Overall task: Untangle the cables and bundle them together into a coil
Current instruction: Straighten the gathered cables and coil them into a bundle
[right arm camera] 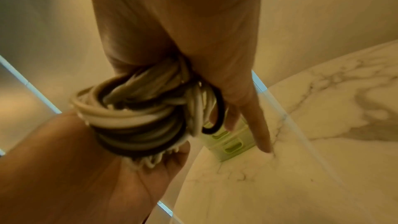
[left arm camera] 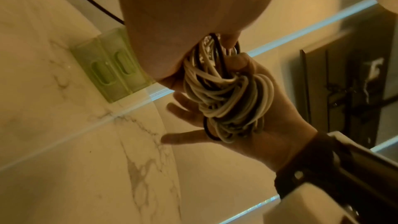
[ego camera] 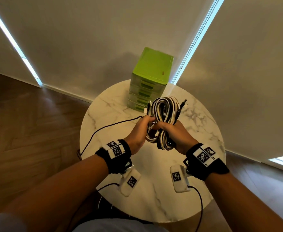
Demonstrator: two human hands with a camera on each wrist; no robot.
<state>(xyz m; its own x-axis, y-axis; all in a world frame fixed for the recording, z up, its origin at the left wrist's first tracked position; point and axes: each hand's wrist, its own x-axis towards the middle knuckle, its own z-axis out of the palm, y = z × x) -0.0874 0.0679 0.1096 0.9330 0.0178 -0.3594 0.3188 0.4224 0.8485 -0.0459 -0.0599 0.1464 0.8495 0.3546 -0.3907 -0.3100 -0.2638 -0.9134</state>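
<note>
Cables (ego camera: 164,118) coiled black/white, held above desk (ego camera: 114,104) centre | left hand (ego camera: 139,131) grips coil's left side | right hand (ego camera: 172,133) clenched round middle | green drawer unit (ego camera: 149,77) far

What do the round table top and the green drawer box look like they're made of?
Table top: marble or a marble-look surface, white with grey veins, smooth with a slight sheen; which one it is can't be told. Green drawer box: plastic, with an opaque glossy lid and translucent drawer fronts.

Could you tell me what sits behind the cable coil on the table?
A green drawer unit stands behind the cable coil, on the marble table. The coil hides part of its lowest drawers.
</note>
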